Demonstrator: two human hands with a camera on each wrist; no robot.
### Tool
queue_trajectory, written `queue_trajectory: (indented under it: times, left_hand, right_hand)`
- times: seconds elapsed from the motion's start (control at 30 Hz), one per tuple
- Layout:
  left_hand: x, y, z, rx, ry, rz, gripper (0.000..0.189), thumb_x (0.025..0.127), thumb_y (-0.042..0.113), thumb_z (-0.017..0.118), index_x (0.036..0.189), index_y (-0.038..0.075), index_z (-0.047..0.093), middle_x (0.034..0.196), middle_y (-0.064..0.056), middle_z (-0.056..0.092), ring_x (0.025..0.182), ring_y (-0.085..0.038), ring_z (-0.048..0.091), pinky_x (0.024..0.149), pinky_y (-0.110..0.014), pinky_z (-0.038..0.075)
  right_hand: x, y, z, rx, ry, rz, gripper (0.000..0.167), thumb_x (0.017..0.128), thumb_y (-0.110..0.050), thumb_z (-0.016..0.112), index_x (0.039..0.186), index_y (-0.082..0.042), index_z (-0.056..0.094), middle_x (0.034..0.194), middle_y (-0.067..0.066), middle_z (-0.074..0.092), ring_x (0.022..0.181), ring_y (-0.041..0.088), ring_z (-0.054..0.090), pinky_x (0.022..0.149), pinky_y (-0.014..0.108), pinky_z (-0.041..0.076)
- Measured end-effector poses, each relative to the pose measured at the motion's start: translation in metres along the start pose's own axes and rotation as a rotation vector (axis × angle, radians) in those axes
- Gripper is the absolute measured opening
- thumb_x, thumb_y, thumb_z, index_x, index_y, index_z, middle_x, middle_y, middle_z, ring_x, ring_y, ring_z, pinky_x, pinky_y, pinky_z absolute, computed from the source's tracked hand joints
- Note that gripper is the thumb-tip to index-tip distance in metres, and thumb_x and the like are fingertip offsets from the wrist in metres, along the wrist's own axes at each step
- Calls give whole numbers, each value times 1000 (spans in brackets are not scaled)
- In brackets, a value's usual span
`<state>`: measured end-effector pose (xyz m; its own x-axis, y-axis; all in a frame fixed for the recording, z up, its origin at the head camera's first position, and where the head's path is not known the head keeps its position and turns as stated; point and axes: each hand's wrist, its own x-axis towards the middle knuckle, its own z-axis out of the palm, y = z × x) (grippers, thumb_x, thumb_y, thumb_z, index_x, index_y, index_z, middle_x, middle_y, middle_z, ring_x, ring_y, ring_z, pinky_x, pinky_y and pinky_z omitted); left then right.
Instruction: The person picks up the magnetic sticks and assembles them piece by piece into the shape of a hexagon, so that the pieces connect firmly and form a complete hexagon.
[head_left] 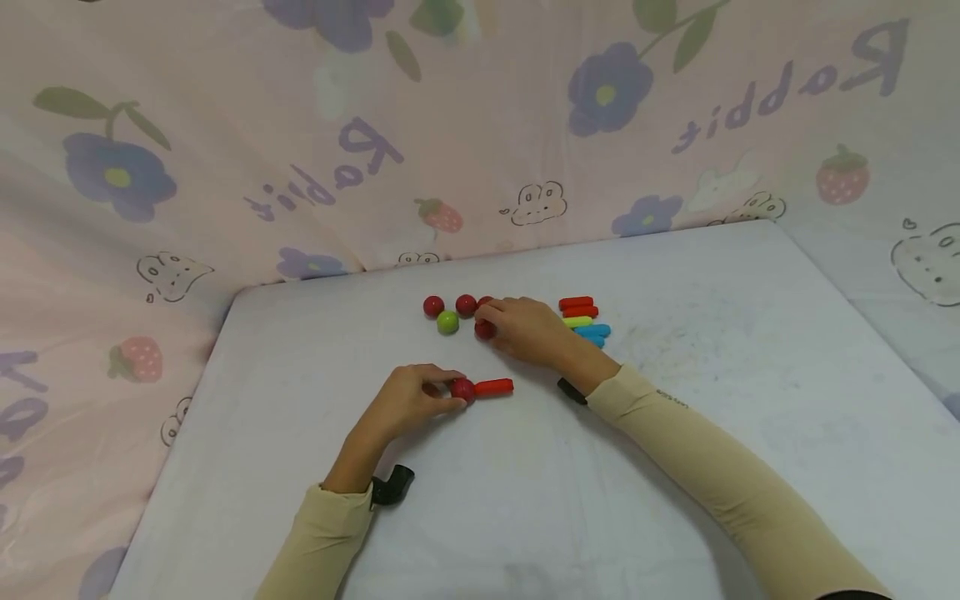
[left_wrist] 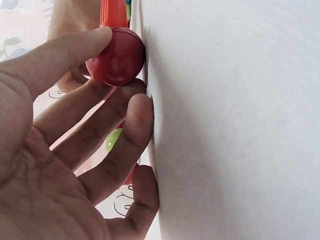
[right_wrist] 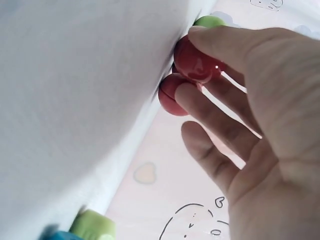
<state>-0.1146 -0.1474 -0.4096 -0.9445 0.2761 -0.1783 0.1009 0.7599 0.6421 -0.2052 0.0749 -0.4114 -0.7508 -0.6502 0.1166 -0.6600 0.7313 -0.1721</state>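
On the white tabletop, my left hand (head_left: 405, 402) pinches a glossy red ball (head_left: 463, 391) between thumb and fingers. A short red stick (head_left: 495, 387) lies against that ball's right side; in the left wrist view the stick (left_wrist: 114, 14) shows just beyond the ball (left_wrist: 122, 57). Farther back, my right hand (head_left: 531, 332) holds another red ball (head_left: 485, 330) with its thumb and fingers. In the right wrist view, a second red ball (right_wrist: 172, 95) sits close to the held one (right_wrist: 194, 61), near the fingertips. The right hand partly hides both balls.
Left of the right hand lie two more red balls, one farther left (head_left: 433, 307) and one nearer (head_left: 466, 305), with a green ball (head_left: 447, 322). Right of it lie red sticks (head_left: 577, 303), a yellow-green stick (head_left: 577, 322) and blue sticks (head_left: 592, 331). A patterned curtain (head_left: 465, 167) hangs behind the table.
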Motion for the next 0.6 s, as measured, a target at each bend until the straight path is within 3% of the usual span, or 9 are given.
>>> queue_trajectory:
  times: [0.17, 0.4, 0.6]
  left_hand:
    - [0, -1, 0, -11, 0, 4, 36, 83, 26, 81, 118, 21, 75, 106, 2, 72, 89, -14, 60, 75, -27, 50]
    - [-1, -1, -1, -28, -11, -27, 37, 82, 26, 81, 118, 22, 75, 106, 2, 72, 89, -14, 59, 74, -26, 49]
    - [-2, -2, -1, -30, -7, -21, 37, 82, 27, 82, 118, 22, 75, 106, 2, 71, 89, -14, 59, 74, -27, 49]
  right_hand:
    - [0, 0, 0, 24, -22, 25, 42, 87, -29, 78, 124, -19, 62, 111, 1, 72, 97, 20, 69, 88, 35, 58]
    - [-7, 1, -4, 82, -67, -4, 42, 87, -31, 77, 126, -21, 65, 120, 0, 71, 105, 19, 67, 93, 39, 56]
    - [-16, 8, -6, 137, -79, 63, 42, 86, -38, 77, 123, -22, 64, 107, -4, 71, 93, 13, 65, 84, 32, 57]
